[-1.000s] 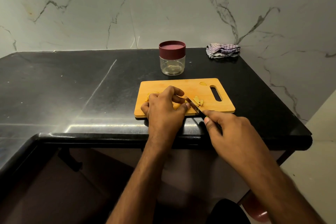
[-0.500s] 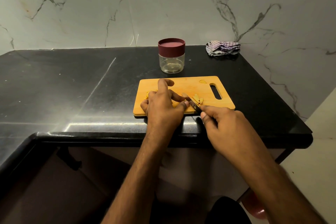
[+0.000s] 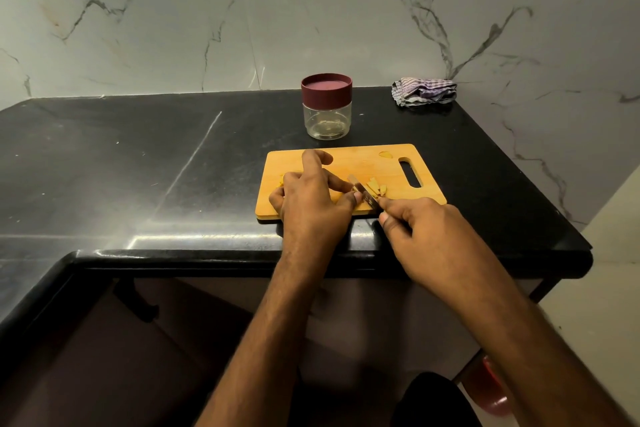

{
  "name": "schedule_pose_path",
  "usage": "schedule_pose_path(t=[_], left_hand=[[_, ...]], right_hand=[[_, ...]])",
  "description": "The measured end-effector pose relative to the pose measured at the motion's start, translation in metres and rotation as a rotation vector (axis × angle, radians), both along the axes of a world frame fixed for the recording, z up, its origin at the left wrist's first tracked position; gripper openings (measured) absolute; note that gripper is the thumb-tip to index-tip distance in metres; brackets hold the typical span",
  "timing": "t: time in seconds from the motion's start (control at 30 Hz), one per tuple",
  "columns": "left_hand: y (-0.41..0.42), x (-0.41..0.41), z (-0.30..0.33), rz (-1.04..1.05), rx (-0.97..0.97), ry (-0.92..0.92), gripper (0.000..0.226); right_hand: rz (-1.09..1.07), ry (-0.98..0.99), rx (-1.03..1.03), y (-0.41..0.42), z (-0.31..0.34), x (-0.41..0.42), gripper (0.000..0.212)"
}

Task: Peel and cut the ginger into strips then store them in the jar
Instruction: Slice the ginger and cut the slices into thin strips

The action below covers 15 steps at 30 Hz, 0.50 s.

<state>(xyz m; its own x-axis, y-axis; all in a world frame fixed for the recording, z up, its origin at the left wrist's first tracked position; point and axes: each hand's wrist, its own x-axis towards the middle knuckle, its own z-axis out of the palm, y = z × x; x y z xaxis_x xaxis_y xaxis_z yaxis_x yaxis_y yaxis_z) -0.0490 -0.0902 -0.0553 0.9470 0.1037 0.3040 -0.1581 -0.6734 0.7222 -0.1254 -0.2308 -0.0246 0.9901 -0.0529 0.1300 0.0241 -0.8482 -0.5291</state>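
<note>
On board point(image 3: 349, 163): ginger point(image 3: 343, 197) under L grip point(image 3: 311, 198).

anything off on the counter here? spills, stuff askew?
Nothing serious. The cutting board sits at a slight angle, its near edge close to the counter's front lip. The jar stands upright with its lid on. A crumpled cloth lies at the back. Cut ginger strips stay on the board; no spill.

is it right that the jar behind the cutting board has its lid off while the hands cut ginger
Not quite. The head view shows the jar behind the cutting board with its maroon lid on. The rest holds: the left hand steadies the ginger while the right hand cuts with the knife.
</note>
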Motion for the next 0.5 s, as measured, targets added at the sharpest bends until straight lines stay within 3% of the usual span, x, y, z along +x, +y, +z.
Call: schedule_pose_path(t=[0.5], left_hand=[[0.0,0.005,0.003,-0.031,0.016,0.006,0.054]], right_hand=[[0.006,0.038,0.088,-0.004,-0.007,0.015,0.033]])
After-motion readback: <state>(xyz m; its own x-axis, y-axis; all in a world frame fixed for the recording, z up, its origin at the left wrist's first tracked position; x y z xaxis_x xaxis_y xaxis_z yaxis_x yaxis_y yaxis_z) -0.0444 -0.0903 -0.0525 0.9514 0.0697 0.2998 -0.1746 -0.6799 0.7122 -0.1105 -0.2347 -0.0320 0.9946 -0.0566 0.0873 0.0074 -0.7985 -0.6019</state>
